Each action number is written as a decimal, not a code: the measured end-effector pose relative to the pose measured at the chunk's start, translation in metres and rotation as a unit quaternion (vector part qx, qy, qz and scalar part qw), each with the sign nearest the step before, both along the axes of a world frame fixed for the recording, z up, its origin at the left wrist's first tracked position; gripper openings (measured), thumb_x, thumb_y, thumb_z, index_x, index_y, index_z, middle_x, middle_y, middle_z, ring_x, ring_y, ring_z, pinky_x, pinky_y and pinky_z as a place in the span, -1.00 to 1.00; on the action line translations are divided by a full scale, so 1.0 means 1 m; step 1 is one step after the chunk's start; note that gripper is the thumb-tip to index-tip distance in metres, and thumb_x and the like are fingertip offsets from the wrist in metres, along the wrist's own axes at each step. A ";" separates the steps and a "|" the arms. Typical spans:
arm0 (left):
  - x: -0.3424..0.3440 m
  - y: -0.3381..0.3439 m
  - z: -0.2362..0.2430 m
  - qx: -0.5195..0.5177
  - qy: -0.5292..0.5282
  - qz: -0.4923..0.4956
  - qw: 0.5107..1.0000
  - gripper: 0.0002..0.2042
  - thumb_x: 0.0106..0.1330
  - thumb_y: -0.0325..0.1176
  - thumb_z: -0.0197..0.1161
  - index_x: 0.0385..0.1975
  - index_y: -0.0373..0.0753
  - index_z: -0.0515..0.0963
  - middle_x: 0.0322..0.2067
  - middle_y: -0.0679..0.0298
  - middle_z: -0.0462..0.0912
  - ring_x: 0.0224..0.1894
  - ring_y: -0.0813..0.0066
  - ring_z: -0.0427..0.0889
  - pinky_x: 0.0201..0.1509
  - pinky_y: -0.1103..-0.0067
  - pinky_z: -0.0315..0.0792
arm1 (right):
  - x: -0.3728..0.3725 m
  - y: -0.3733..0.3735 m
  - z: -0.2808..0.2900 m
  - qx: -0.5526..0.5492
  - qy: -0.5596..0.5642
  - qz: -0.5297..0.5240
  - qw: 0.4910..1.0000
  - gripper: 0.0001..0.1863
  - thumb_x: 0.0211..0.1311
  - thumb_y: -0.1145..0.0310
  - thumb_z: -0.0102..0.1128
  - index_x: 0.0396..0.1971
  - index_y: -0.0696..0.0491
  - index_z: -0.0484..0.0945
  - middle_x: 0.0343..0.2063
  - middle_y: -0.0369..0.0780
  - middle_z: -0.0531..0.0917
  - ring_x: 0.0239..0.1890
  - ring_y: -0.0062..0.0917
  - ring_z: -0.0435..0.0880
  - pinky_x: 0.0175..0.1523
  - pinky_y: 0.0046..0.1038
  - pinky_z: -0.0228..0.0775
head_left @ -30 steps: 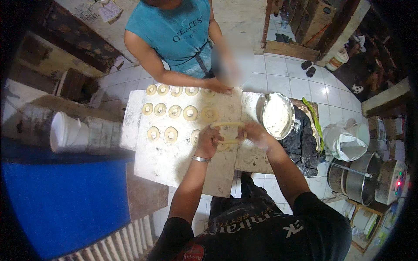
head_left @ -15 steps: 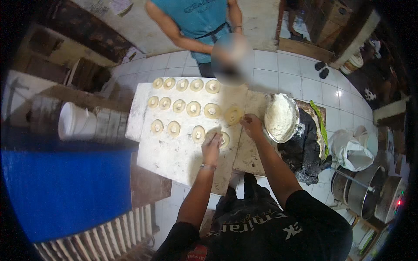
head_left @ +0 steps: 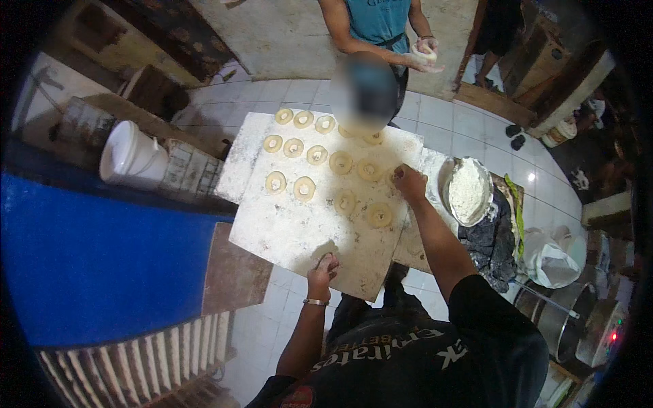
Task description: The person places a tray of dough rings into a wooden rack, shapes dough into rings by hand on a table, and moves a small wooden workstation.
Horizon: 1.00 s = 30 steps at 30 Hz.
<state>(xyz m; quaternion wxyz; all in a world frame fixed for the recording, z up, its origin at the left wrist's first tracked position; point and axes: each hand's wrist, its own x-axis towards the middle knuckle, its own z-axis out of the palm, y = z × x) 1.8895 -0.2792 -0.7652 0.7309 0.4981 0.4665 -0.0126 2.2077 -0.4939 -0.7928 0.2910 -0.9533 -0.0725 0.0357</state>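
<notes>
A second earlier both hands had stretched one ring of dough between them, and half a second later that ring was at the right end of the middle row, by the right hand; now the left hand (head_left: 322, 272) had drawn back from the near row to the board's (head_left: 282, 228) near edge, well apart from the dough rings (head_left: 369, 170). It was half open, fingers loosely bent, with nothing to be seen in it. The right hand (head_left: 411, 182) was at the right end of the middle row, fingers bent downward beside the last ring (head_left: 392, 177), which it partly hid; whether it gripped, touched or had released that ring, I could not tell. The rings lay flat in three rows on the floured board, with a wide gap in the near row. Across the board, the co-worker (head_left: 378, 20), whose arm had reached over the far edge at first, now held a pale piece (head_left: 426, 54) above the floor, clear of the board.
</notes>
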 end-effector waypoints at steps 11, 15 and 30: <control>0.014 0.129 -0.029 0.239 -0.199 -0.173 0.935 -0.75 0.33 -0.36 0.22 -0.08 -0.35 0.55 -0.18 0.15 0.65 -0.17 0.36 0.66 -0.05 0.51 0.51 | -0.165 0.112 0.032 0.137 0.053 0.157 0.977 -0.63 0.28 0.04 0.19 -0.14 0.02 0.64 -0.13 -0.14 0.63 -0.10 -0.24 0.60 -0.10 -0.14 0.40; 0.031 0.127 0.022 0.466 -0.320 -0.254 0.785 -0.49 0.22 -0.31 0.32 0.17 -0.31 0.40 0.10 -0.03 0.49 0.17 0.05 0.48 0.24 0.30 0.35 | -0.223 0.190 0.034 0.387 0.386 0.064 0.835 -0.36 0.35 -0.20 0.00 0.18 0.02 0.43 -0.11 -0.08 0.61 -0.11 -0.23 0.58 0.03 -0.14 0.42; 0.095 0.155 -0.028 0.348 -0.270 -0.286 0.851 -0.64 0.39 -0.26 0.18 0.00 -0.44 0.54 -0.02 -0.02 0.61 0.06 0.18 0.57 0.19 0.39 0.41 | -0.225 -0.015 0.143 -0.111 0.123 0.194 0.967 -0.30 0.19 -0.08 0.28 0.13 0.18 0.48 -0.05 -0.02 0.64 0.02 -0.27 0.61 0.15 -0.35 0.40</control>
